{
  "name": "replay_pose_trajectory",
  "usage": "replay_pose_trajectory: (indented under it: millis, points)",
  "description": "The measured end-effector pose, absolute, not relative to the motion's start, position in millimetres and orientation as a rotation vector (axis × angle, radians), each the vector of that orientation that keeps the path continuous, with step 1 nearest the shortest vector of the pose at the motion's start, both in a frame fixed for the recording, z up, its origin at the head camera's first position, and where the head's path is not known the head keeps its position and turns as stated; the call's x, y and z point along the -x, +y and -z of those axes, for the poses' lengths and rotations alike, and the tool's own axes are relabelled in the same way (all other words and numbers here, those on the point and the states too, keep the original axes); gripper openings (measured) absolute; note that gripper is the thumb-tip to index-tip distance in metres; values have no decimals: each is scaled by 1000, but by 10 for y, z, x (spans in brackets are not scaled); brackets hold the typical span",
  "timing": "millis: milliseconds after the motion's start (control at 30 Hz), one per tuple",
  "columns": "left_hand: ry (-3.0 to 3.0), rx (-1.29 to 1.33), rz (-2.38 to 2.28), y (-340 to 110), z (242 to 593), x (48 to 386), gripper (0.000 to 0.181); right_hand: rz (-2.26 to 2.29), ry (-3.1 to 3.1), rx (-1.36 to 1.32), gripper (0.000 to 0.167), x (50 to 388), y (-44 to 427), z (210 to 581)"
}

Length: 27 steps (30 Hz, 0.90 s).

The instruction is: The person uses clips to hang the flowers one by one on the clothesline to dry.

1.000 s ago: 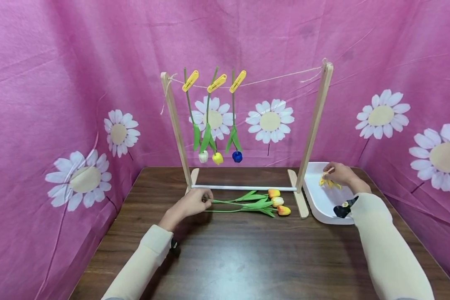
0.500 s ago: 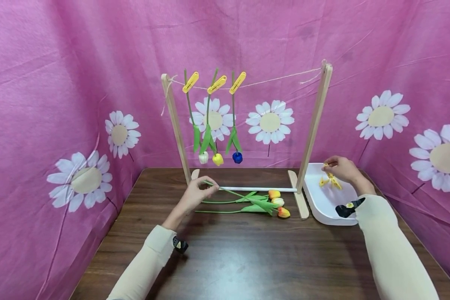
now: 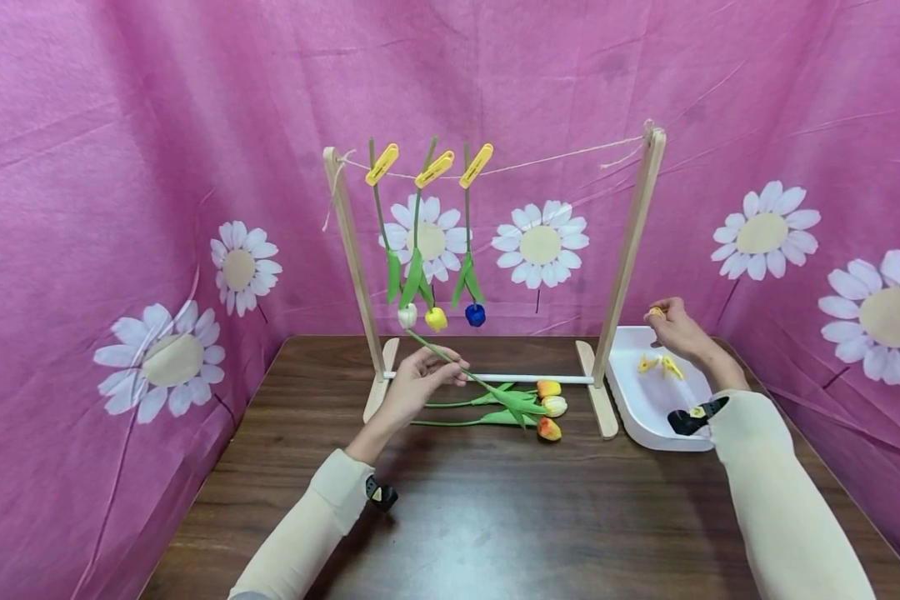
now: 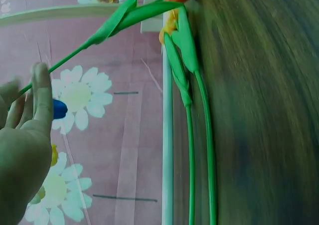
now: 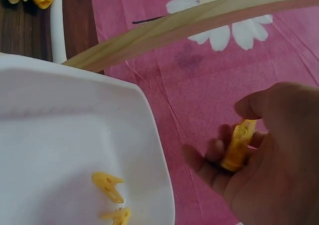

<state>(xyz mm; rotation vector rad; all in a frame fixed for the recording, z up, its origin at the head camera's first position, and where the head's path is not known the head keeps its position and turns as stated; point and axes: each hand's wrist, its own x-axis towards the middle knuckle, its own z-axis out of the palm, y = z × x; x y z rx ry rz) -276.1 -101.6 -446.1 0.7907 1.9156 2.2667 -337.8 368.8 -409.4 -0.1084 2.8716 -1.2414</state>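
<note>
Left hand: My left hand (image 3: 420, 379) pinches the green stem of an orange tulip (image 4: 112, 29), at the front of the stand (image 3: 634, 242).
Tulip: It slants, stem end up, bloom down near the front of the stand's right foot; I cannot tell whether the bloom touches the table. A light pinch on so thin a stem could let it twist or slip.
Lying tulips: A white tulip (image 3: 555, 406) and a yellow-orange tulip (image 3: 548, 389) lie along the front of the stand, very near my tulip's leaves. Lifting straight up could snag them and drag one along.
Right hand: My right hand (image 3: 677, 327) holds a yellow clip (image 5: 239, 144) between thumb and curled fingers, right of the stand. A poor grip on its small body could make it spring away.
Tray: The white tray (image 5: 144, 115), right of the stand, holds two spare clips (image 3: 660, 366); my sleeve could knock it.
String: It sags between the stand's posts, three tulips (image 3: 437, 319) clipped towards the left. A careless pull could set them swinging or sliding together.
</note>
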Motion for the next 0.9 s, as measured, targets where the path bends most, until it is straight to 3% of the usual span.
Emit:
replay_pose_trajectory:
  millis: [233,500,900]
  points:
    - [1957,-919,-2192,-928,4445,2756,24,1195,2970,80,71,3333,3651,4013]
    - [2048,-813,-2150,-853,4355,2739,23,1237,3105,165,56,3304,3582,3895]
    - [2146,-893,-2073,-746,4204,2751,17,1573,3201,189,47,3222,3407,3619]
